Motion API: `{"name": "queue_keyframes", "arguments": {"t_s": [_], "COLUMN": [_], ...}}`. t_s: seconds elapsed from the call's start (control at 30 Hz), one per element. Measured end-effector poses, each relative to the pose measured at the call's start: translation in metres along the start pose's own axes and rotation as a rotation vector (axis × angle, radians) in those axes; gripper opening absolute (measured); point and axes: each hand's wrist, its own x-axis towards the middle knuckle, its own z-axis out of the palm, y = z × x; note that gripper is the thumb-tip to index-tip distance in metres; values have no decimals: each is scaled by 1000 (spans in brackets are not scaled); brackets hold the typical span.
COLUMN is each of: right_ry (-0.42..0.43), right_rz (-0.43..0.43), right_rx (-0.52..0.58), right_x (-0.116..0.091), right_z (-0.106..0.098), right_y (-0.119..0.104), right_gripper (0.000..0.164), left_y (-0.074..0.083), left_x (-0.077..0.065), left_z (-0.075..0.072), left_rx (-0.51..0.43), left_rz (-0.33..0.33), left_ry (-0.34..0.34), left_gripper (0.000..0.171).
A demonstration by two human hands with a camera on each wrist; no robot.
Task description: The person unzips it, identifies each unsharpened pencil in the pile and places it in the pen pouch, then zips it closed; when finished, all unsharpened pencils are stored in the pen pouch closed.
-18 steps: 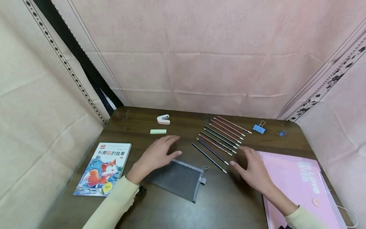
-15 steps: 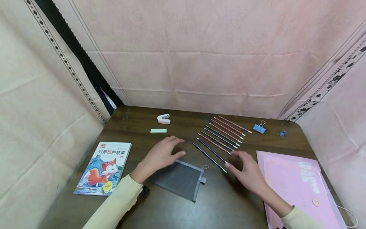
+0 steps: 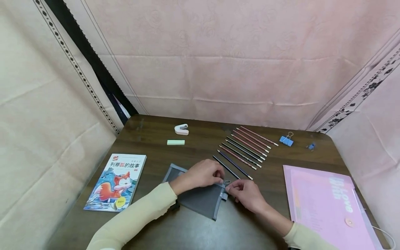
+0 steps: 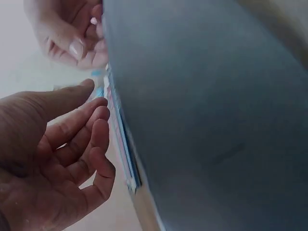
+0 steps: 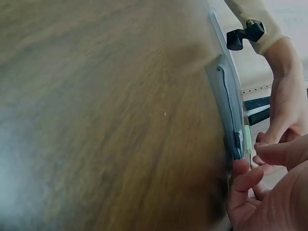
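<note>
A dark grey mesh zip pouch point(image 3: 200, 199) lies flat on the table, with a metal ring point(image 3: 227, 182) and a small tab point(image 3: 224, 197) at its right corner. Over the pouch's upper edge is my left hand point(image 3: 203, 173), its fingertips close to the ring. In the left wrist view a gap shows between its thumb point(image 4: 72, 98) and loosely bent fingers. My right hand point(image 3: 247, 195) is at the same corner from the other side, fingertips beside the ring and tab. The right wrist view shows its thumb apart from the bent fingers point(image 5: 248, 180), right at the pouch's end point(image 5: 238, 149).
Several pencils point(image 3: 247, 146) lie in a slanted row behind the hands. A book point(image 3: 115, 182) is on the left, a pink folder point(image 3: 328, 208) on the right. Farther back are a white stapler point(image 3: 181, 129), a green strip point(image 3: 176, 142), a blue binder clip point(image 3: 286, 139) and a small blue object point(image 3: 310, 146).
My left hand has moved right across the pouch to its ring corner. My right hand has come left from the pencil ends to that corner. The pencils stay in their row.
</note>
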Motion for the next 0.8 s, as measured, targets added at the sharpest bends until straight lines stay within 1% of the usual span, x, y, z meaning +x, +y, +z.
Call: {"name": "queue_keyframes", "arguments": {"t_s": [0.13, 0.3, 0.43, 0.63, 0.8], "right_ry": [18, 41, 56, 69, 86], "right_rz": [2, -16, -23, -14, -26], "right_rx": [0, -18, -32, -52, -62], "right_x": [1, 3, 4, 5, 5], "right_z": [4, 7, 8, 9, 10], "right_y": [0, 0, -1, -2, -1], "right_gripper": [9, 7, 6, 4, 11], "left_y": [5, 6, 4, 0, 1], "left_x": [6, 8, 10, 15, 15], "left_z": [6, 10, 13, 15, 14], "left_rx": [20, 27, 34, -32, -98], "left_rz": [42, 56, 72, 95, 95], "left_ry": [-20, -58, -73, -81, -66], "left_gripper": [8, 11, 12, 7, 4]}}
